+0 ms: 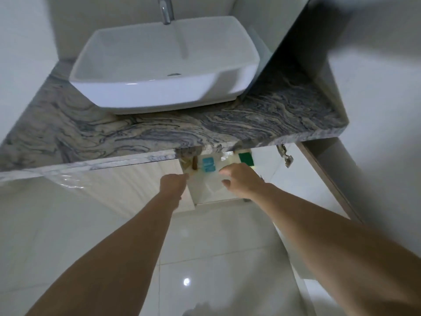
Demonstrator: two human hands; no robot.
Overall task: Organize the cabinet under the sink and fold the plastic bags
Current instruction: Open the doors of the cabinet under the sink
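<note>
Two hands (173, 183) (241, 181), blue label (208, 164) unreadable

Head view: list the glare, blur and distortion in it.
Head view: a bright glare spot on the floor tiles; motion blur softens the left hand, right hand and cabinet contents; wide-angle distortion bends the countertop edge and stretches the forearms; dark blurred patch at top right.

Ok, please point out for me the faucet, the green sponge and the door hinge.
faucet (165, 10): head view, on the metal spout.
green sponge (245, 158): head view, on its green face.
door hinge (284, 155): head view, on the metal arm.
</note>
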